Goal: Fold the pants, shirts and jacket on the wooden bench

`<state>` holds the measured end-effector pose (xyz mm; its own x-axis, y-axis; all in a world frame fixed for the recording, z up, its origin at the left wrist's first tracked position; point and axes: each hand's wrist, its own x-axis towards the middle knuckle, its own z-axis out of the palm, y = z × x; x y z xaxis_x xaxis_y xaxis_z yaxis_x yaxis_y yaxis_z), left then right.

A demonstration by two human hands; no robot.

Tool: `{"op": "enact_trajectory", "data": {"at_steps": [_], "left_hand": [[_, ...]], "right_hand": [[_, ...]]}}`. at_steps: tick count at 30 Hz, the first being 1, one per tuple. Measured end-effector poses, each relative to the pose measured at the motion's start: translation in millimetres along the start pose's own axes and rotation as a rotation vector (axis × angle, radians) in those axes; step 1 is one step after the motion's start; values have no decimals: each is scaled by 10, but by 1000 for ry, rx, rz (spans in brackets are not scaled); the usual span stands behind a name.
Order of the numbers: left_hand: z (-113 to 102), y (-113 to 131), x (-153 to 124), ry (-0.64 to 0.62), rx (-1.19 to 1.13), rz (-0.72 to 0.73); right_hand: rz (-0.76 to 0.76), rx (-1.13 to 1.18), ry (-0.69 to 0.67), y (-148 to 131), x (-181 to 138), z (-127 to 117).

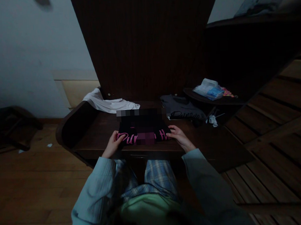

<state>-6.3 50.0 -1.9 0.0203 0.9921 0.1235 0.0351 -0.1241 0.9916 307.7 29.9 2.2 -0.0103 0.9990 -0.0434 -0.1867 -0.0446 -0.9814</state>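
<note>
A folded black shirt (128,128) with pink lettering lies on the dark wooden bench top (91,138) in front of me. My left hand (113,142) grips its left edge near the front corner, thumb on top. At the opposite edge, my right hand (180,137) pinches the cloth beside the last pink letters, thumb and fingers partly hidden by the fabric. Parts of the shirt are pixelated. Just behind it to the right rests a dark grey folded garment (182,107) with black lettering. A white cloth (106,103) is draped over the bench's left end.
A tall dark wooden panel (146,41) rises behind the bench. To the right, a rounded shelf (213,100) carries a plastic packet (210,89); a crumpled white scrap (213,120) lies below it. Wooden slats (279,172) stretch along the right side. A dark stool (12,126) stands at far left.
</note>
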Motion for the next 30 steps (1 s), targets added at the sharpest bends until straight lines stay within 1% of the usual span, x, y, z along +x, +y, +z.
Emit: {"op": "enact_trajectory", "data": {"at_steps": [3,8,11,15,17,20,26,30], "left_hand": [[29,43,-31,56,33,30],[17,146,-70,-6,35,-29],[-52,159,-66,-34,17,-83],[-152,111,-45,-59,-43,-158],[-170,98,-40,-68,-56,-158],[-158,106,-45,-71,-39,-140],[-115,132,-63,-52,-32,-127],[-103,142,-70,34,-22,-92]], "right_hand": [[6,9,6,-15,-16,11],[22,38,53,-25,-26,-64],[53,46,13,-24,5,-139],[143,2,-70,-55,47,-192],[190,-29,-102,-82,50,-194],[222,-55,-106,-111,41,-184],[173,-68,-82,-91,10,-148],[128,-54,-4,-79,-20,-108]]}}
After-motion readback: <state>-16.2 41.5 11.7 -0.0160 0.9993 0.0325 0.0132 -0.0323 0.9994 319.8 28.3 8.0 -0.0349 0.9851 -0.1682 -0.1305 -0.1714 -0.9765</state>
